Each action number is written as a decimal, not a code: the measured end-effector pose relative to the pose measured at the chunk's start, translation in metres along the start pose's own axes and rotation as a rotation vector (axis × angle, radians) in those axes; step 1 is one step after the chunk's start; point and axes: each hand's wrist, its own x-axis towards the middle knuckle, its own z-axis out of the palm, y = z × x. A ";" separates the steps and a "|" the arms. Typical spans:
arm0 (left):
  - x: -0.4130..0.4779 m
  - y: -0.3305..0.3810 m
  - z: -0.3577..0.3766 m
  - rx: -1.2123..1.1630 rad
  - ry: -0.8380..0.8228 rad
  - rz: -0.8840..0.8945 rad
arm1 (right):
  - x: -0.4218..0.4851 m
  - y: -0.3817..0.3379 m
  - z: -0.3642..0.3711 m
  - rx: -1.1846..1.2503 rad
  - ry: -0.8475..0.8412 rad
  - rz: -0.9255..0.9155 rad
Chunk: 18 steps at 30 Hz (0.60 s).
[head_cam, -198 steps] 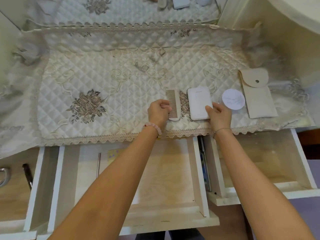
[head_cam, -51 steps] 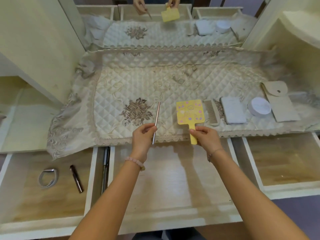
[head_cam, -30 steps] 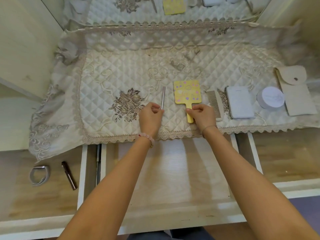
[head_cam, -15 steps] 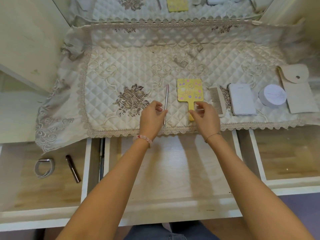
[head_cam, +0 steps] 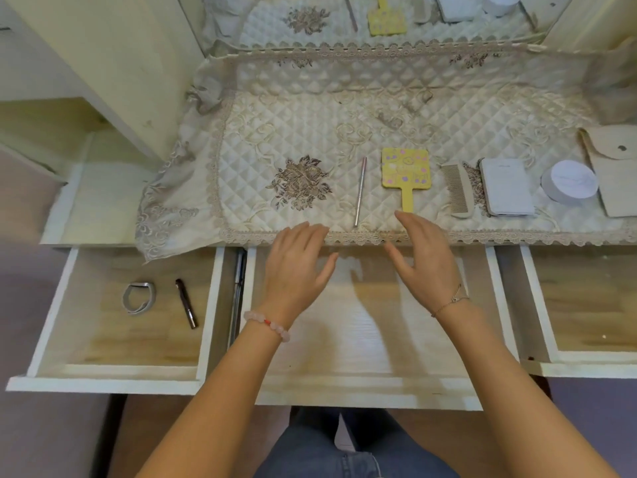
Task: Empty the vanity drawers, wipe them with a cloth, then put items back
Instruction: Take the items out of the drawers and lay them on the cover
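Note:
Three vanity drawers stand pulled out. The middle drawer [head_cam: 362, 384] holds nothing; my left hand [head_cam: 296, 267] and my right hand [head_cam: 424, 263] hover over its back edge, fingers spread, holding nothing. On the quilted cloth [head_cam: 303, 108] above lie a thin metal stick [head_cam: 360, 191], a yellow hand mirror [head_cam: 405, 169], a comb [head_cam: 455, 189], a white flat case [head_cam: 505, 188], a round white jar [head_cam: 568, 181] and a beige pouch [head_cam: 617, 174]. The left drawer [head_cam: 103, 372] holds a grey band [head_cam: 138, 298] and a dark tube [head_cam: 186, 307].
The right drawer [head_cam: 593, 369] shows a bare wooden bottom. A mirror [head_cam: 379, 15] behind the cloth reflects the items. A cream cabinet wall [head_cam: 113, 63] rises at the left. My knees in jeans [head_cam: 344, 450] are below the middle drawer's front.
Both hands have let go of the metal stick and the yellow mirror, which now lie on the cloth, and have drawn back toward me over the middle drawer with fingers spread.

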 end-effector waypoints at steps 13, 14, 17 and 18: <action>-0.075 -0.001 -0.016 0.107 0.007 -0.118 | -0.044 -0.043 0.005 -0.008 -0.140 -0.098; -0.080 -0.002 -0.016 0.113 0.016 -0.136 | -0.044 -0.046 0.007 -0.003 -0.147 -0.118; -0.096 -0.008 -0.021 0.143 0.056 -0.196 | -0.043 -0.056 0.014 0.004 -0.183 -0.175; -0.102 -0.011 -0.023 0.158 0.066 -0.216 | -0.043 -0.059 0.017 0.004 -0.195 -0.191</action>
